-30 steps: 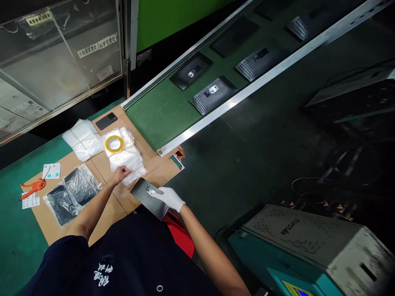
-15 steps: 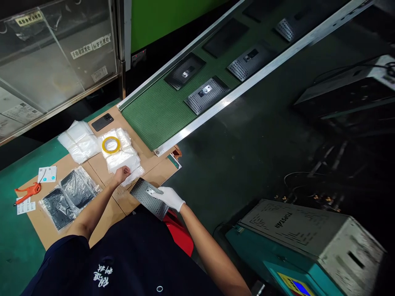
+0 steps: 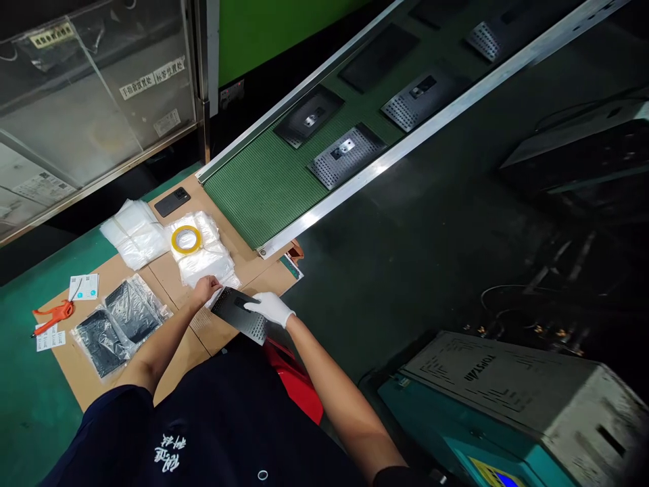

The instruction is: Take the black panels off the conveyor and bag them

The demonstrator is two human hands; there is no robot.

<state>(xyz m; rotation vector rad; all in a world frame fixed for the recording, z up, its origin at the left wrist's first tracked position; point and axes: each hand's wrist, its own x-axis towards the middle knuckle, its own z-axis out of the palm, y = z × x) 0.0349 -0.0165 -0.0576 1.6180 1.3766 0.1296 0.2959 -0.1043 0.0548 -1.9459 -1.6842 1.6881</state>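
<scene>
My right hand (image 3: 270, 310), in a white glove, grips a dark panel (image 3: 238, 314) with rows of small holes, held tilted in front of my body. My bare left hand (image 3: 205, 289) is closed in a pinch on the edge of a clear plastic bag (image 3: 215, 297), right by the panel's upper left corner. Whether that corner is inside the bag or only touching it, I cannot tell. Beyond my left hand lies a stack of clear bags (image 3: 203, 260) with a roll of yellow tape (image 3: 186, 239) on top.
Several similar panels (image 3: 347, 155) rest on the green conveyor belt (image 3: 258, 193). Bagged panels (image 3: 132, 311), an orange-handled tool (image 3: 55, 312), label sheets (image 3: 84, 287), a second bag stack (image 3: 134, 233) and a phone (image 3: 172, 201) lie on the cardboard (image 3: 157, 287). A teal machine (image 3: 487, 406) stands at right.
My right hand has brought the panel up and left against the bag edge at my left hand, turning its face. My left hand stays almost in place.
</scene>
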